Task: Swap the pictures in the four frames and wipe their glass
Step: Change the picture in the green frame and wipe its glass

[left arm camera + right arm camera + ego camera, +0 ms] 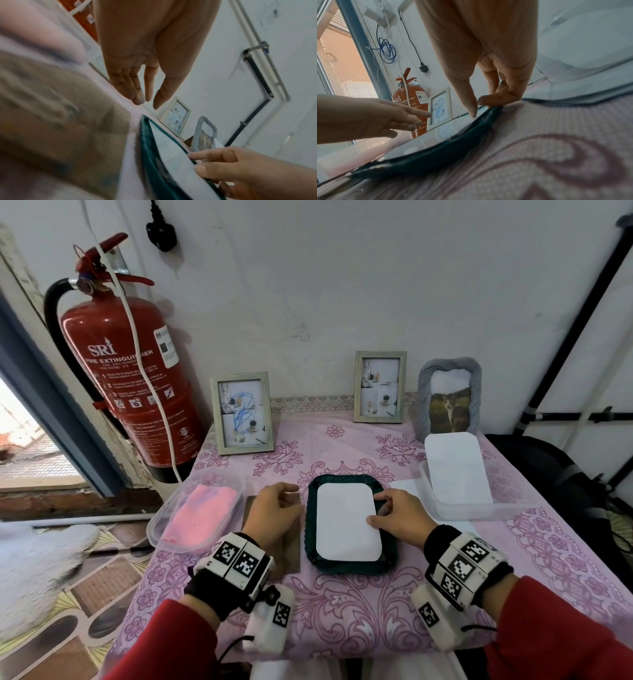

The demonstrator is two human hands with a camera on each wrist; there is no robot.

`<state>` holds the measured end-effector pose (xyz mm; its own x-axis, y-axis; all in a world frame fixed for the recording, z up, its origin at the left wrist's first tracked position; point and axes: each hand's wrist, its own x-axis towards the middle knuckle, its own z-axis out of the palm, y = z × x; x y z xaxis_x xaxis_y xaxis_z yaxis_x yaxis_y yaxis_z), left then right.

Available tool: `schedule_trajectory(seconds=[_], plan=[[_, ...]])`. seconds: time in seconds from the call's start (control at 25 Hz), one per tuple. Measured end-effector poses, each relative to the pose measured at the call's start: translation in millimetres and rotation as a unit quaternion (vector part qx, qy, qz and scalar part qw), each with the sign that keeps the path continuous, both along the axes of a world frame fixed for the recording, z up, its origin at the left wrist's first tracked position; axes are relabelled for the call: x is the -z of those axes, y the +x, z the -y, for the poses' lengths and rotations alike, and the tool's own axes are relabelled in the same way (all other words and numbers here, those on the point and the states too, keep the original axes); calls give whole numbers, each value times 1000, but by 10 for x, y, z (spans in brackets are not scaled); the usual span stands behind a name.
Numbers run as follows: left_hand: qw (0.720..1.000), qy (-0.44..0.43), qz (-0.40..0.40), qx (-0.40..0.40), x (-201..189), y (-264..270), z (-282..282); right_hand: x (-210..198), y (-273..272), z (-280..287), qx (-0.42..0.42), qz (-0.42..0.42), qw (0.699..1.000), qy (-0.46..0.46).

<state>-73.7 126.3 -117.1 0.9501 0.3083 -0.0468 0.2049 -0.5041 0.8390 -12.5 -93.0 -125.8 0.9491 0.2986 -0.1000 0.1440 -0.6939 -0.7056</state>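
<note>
A dark green frame [310,529] lies flat at the middle of the table with a white picture sheet [346,522] inside it. My right hand [376,508] is at the frame's right edge: the thumb presses on the sheet and the index finger curls round the rim, pinching the green frame [453,146]. My left hand [291,494] hovers over a brown backing board [291,549] just left of the frame, fingers relaxed and holding nothing. At the back stand two pale wooden frames [241,412] [380,386] and a grey fabric frame [448,398] holding a cat picture.
A clear tub with a pink cloth [202,515] sits at the left front. A clear tub [479,508] at the right holds a leaning white sheet [455,467]. A red fire extinguisher [130,378] stands beside the table's left back corner. The wall runs close behind the frames.
</note>
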Motion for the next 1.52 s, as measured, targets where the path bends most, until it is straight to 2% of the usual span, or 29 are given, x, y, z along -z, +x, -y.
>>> schedule_trajectory(seconds=[0.12, 0.32, 0.44, 0.72, 0.84, 0.92, 0.96, 1.04, 1.16, 1.52], plan=[[990, 142, -22, 2, -25, -124, -118, 3, 3, -1, -2, 7, 1000, -2], [984, 159, -45, 72, 19, -167, 7, -26, -27, 4, -6, 4, 1000, 12], [971, 200, -98, 82, 56, -104, 147, -15, -25, 22, -6, 4, 1000, 10], [976, 169, -120, 71, 94, -54, 233, 3, -14, 34, -20, 7, 1000, 9], [990, 117, -58, 51, 82, -85, 177, 5, -6, 34, -19, 7, 1000, 11], [996, 85, 4, -7, 60, -114, 77, 10, 0, 30, -19, 10, 1000, 10], [994, 99, 13, -38, 55, -131, 10, 15, -1, 29, -18, 11, 1000, 9], [984, 162, -27, -63, 75, -173, -133, 21, -6, 28, -19, 13, 1000, 8], [966, 229, -116, -21, 165, -260, -240, 24, -11, 32, -18, 13, 1000, 11], [974, 203, -79, -67, 206, -319, -197, 40, 1, 23, -12, -1, 1000, 24]])
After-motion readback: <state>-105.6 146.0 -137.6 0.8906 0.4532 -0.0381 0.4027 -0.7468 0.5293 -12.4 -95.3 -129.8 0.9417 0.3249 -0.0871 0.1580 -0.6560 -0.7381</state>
